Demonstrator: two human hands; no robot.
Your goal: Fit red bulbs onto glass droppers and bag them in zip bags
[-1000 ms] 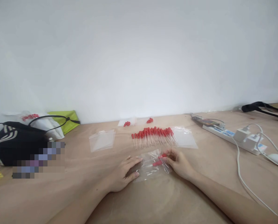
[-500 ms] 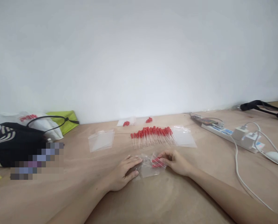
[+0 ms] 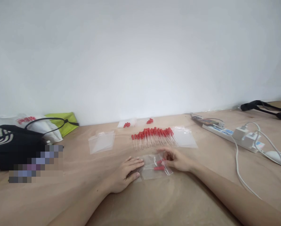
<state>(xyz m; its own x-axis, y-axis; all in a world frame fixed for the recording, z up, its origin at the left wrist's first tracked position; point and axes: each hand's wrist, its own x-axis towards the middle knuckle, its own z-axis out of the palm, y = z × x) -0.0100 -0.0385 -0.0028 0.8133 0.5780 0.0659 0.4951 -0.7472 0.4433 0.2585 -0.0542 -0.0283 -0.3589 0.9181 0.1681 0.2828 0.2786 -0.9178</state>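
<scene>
View: head.
Landmark: row of red-ended sticks, red ends pointing to far side.
Clear bag: flat on table, near side of row, well apart from it; btw the 2 hands.
Bag contents: 2 red ends visible at bag's R end, near side of row.
L hand: near side of row, off its L end; palm down, fingers a bit spread, thumb apart, tips on bag's L edge.
R hand: near side of row, R end; thumb + fingers curled at bag's R end, by upper red end; can't tell if pinching.
Flat bags: L stack L of row; R stack just beside row's R end.
Red clusters: 2, beyond row, one L of other.
Pwr strip: well R of row, chargers plugged in.
Blk bag: well L of row.
</scene>
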